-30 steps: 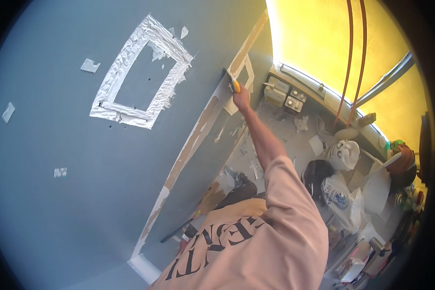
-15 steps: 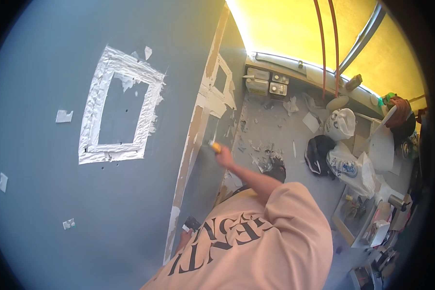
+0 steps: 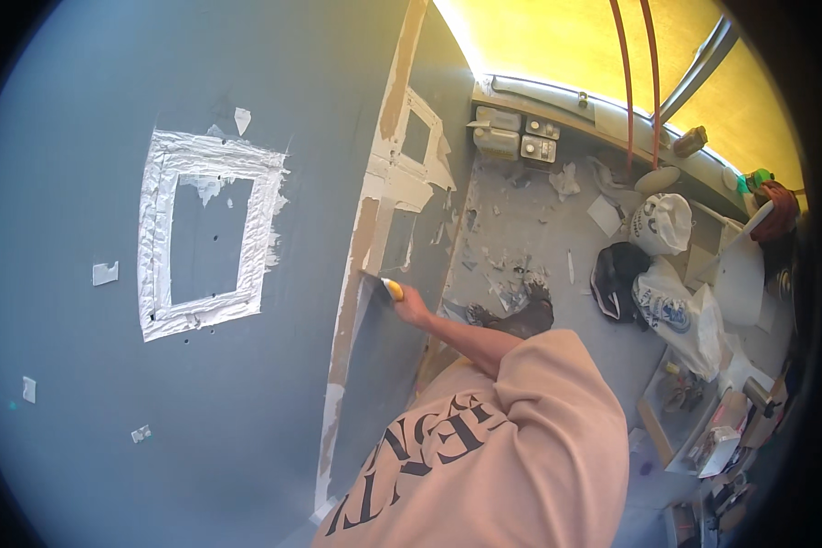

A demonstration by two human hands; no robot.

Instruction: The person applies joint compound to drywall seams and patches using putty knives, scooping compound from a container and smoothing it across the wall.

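Observation:
My right hand (image 3: pixel 414 308) is closed round the yellow handle of a putty knife (image 3: pixel 392 289). Its dark blade meets the brown and white patched strip (image 3: pixel 361 233) that runs up the grey-blue wall (image 3: pixel 91 183). Rough white filler forms a rectangular frame (image 3: pixel 155 247) on the wall to the left, around a grey panel with small holes. Beyond the strip, a smaller white-filled rectangle (image 3: pixel 397 183) shows on the wall. My left hand is out of sight, behind my pink shirt (image 3: pixel 521 447) or outside the picture.
Scraps of debris (image 3: pixel 507 283) litter the grey floor by my dark shoe (image 3: pixel 525 315). Plastic canisters (image 3: pixel 497 134) stand in the far corner. White bags (image 3: pixel 662 224), a black bag (image 3: pixel 616 281) and an open box (image 3: pixel 676 402) lie at right. Red hoses (image 3: pixel 627 82) hang near yellow sheeting (image 3: pixel 539 41).
My right hand has brought the putty knife left and slightly down, onto the strip. My left hand, seen low beside the wall with something dark, has gone out of sight. The view has shifted slightly.

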